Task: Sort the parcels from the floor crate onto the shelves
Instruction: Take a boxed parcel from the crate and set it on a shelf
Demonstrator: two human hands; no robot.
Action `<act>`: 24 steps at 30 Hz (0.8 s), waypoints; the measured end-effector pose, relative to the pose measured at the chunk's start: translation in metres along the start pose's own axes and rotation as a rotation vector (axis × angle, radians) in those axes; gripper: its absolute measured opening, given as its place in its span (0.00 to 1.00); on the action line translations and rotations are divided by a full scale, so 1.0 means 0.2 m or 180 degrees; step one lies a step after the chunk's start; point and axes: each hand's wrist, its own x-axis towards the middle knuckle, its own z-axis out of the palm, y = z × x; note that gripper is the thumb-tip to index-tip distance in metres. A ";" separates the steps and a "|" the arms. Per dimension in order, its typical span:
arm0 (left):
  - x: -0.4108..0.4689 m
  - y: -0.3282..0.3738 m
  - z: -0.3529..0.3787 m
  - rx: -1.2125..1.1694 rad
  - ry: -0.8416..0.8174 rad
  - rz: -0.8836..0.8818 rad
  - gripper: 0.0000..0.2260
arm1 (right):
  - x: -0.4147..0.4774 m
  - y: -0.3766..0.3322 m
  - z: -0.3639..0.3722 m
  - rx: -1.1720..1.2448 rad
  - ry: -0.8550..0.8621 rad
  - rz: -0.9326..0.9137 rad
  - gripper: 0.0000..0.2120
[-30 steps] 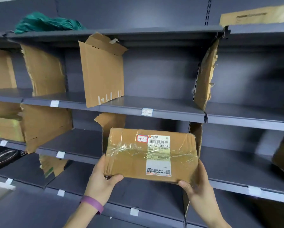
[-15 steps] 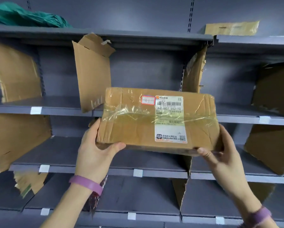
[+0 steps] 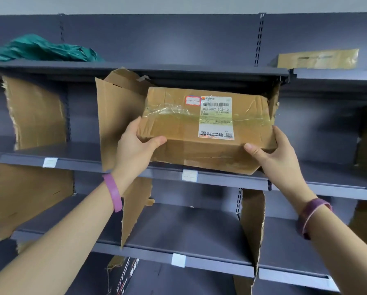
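Observation:
A brown cardboard parcel with clear tape and a white shipping label is held at the front of a grey shelf, between two cardboard dividers. Its far part is inside the bay; its near edge hangs over the shelf lip. My left hand grips its lower left corner. My right hand grips its lower right corner. Both wrists wear purple bands. The floor crate is out of view.
A torn cardboard divider stands left of the parcel, another right of it. More dividers split the lower shelves. A green bag and a flat brown envelope lie on the top shelf.
Both hands have lifted the parcel from in front of the lower shelves up into the bay of the higher shelf. The view has tilted upward.

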 end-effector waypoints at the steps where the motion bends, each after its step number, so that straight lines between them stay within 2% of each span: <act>1: 0.02 -0.02 0.01 0.0033 -0.0005 -0.0007 0.28 | 0.03 0.01 0.02 -0.0007 -0.0050 0.0017 0.33; 4: 0.05 -0.10 0.04 0.0165 -0.0114 -0.0041 0.18 | 0.07 0.07 0.09 -0.0064 -0.0183 0.0039 0.33; 6: 0.06 -0.15 0.06 0.0189 -0.0073 -0.0009 0.13 | 0.10 0.10 0.12 -0.0012 -0.0181 0.0083 0.39; 8: 0.09 -0.19 0.09 0.0169 -0.0016 0.0041 0.17 | 0.13 0.13 0.15 0.0006 -0.0153 0.0156 0.45; 11: 0.15 -0.26 0.12 0.0250 -0.0123 0.0060 0.33 | 0.16 0.20 0.18 -0.0017 -0.0138 0.0240 0.39; 13: 0.17 -0.32 0.14 0.0383 -0.0191 0.0117 0.35 | 0.15 0.26 0.21 -0.0156 -0.0119 0.0274 0.32; 16: 0.19 -0.41 0.18 0.0442 -0.0388 0.0115 0.38 | 0.12 0.35 0.26 -0.0529 -0.0067 0.0336 0.29; 21: 0.11 -0.54 0.24 0.0663 -0.0607 0.0351 0.44 | 0.04 0.45 0.29 -0.1098 -0.0066 0.0343 0.36; 24: 0.02 -0.64 0.23 0.1020 -0.0686 0.0555 0.41 | -0.04 0.47 0.29 -0.1473 -0.0192 0.0096 0.41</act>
